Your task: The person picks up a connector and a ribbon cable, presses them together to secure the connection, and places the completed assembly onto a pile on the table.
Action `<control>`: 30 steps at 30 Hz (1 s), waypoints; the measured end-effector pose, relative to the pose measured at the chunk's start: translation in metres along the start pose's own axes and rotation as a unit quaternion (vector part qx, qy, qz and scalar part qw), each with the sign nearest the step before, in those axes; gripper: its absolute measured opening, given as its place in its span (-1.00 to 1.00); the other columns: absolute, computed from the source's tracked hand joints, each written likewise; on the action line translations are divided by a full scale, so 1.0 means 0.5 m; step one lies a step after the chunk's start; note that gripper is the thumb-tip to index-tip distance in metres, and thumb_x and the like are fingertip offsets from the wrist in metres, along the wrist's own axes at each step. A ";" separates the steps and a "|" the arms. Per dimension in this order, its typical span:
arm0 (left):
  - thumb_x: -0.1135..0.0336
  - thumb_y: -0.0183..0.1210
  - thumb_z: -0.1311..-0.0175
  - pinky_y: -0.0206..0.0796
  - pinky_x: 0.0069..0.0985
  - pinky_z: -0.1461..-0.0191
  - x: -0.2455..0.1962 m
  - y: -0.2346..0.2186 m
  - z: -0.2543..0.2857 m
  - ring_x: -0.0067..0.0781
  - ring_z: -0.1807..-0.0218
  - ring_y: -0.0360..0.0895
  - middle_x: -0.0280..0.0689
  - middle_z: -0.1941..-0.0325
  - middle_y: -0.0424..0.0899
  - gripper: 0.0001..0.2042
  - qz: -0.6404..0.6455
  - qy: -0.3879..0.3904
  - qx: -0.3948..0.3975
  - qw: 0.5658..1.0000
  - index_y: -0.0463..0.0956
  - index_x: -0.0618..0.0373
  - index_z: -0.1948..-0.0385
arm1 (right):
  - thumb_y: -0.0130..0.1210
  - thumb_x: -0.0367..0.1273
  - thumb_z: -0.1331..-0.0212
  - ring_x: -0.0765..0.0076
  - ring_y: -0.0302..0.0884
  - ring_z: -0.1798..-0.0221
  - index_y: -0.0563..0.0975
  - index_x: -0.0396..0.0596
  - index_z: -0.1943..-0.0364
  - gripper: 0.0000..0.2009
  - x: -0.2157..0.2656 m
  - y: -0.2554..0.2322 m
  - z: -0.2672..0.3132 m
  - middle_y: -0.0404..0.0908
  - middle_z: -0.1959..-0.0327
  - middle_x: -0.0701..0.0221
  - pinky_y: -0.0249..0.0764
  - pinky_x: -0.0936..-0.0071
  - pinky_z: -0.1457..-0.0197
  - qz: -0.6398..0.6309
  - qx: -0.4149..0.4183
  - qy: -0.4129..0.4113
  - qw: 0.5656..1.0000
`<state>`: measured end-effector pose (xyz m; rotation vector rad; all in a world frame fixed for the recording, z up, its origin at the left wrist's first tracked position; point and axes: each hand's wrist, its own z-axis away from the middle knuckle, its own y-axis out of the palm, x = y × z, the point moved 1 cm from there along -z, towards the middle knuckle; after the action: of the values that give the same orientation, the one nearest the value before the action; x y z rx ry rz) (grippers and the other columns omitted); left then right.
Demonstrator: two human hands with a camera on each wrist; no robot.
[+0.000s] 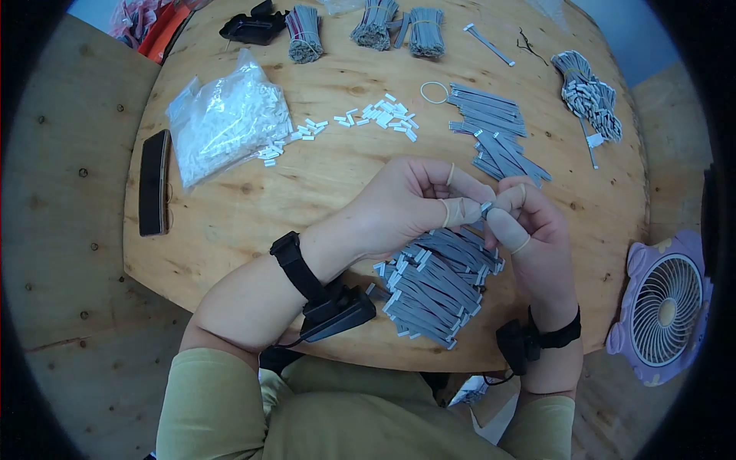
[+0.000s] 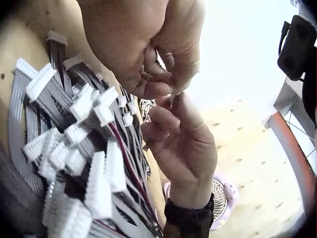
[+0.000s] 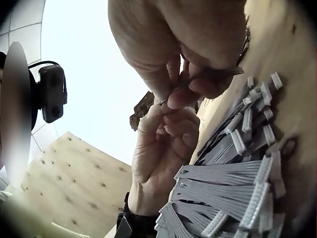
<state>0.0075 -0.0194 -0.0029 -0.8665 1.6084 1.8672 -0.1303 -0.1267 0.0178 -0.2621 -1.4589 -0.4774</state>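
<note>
Both hands meet fingertip to fingertip above the near part of the table. My left hand [image 1: 402,203] pinches a small white connector [image 1: 486,208] between thumb and forefinger, both in pale finger covers. From the other side my right hand [image 1: 540,238], its thumb and forefinger also covered, pinches a grey ribbon cable [image 3: 225,74] right at that connector. The joint between them is mostly hidden by the fingertips. Just below the hands lies a heap of grey ribbon cables [image 1: 433,287] with white connectors on their ends.
Beyond the hands lie loose ribbon cables [image 1: 487,115], scattered white connectors [image 1: 391,113] and a clear bag of connectors [image 1: 230,115]. A phone [image 1: 154,182] lies at the left edge. Cable bundles [image 1: 426,32] and a black tray [image 1: 253,27] stand far back. A purple fan [image 1: 665,310] is at right.
</note>
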 end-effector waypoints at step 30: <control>0.48 0.17 0.04 0.26 -0.65 0.40 -0.006 -0.036 -0.006 -0.62 0.49 0.37 -0.34 0.53 0.45 -0.86 -0.532 0.179 -0.190 0.805 0.43 0.23 0.43 | -0.01 -0.49 -0.06 0.53 0.39 0.41 0.42 -0.17 0.36 -0.92 0.016 -0.036 -0.021 0.42 0.46 0.43 0.31 0.69 0.40 -0.214 -0.094 -0.030 0.972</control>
<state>0.0231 -0.0193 -0.0128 -1.8809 0.5628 1.1887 -0.1290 -0.1487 0.0223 -0.1095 -1.5349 -0.9664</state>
